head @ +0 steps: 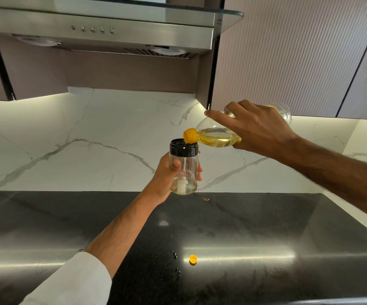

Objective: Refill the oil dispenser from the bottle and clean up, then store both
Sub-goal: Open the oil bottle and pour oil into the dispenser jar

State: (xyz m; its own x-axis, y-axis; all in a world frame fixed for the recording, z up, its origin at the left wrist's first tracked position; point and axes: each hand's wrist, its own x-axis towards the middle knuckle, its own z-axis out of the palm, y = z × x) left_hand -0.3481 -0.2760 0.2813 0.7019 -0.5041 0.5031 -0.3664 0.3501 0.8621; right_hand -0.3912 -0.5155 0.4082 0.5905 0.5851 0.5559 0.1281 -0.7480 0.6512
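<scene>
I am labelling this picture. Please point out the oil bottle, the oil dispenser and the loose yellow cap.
oil bottle [216, 138]: head view, oil-filled shoulder.
oil dispenser [186, 170]: head view, clear glass body.
loose yellow cap [193, 259]: head view, cap's middle.

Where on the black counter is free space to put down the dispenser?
Bare counter lies right of the left arm, between the marble wall and the yellow cap. Also far left. Crowded near the cap and the droplets; an orange speck sits by the wall.
</scene>
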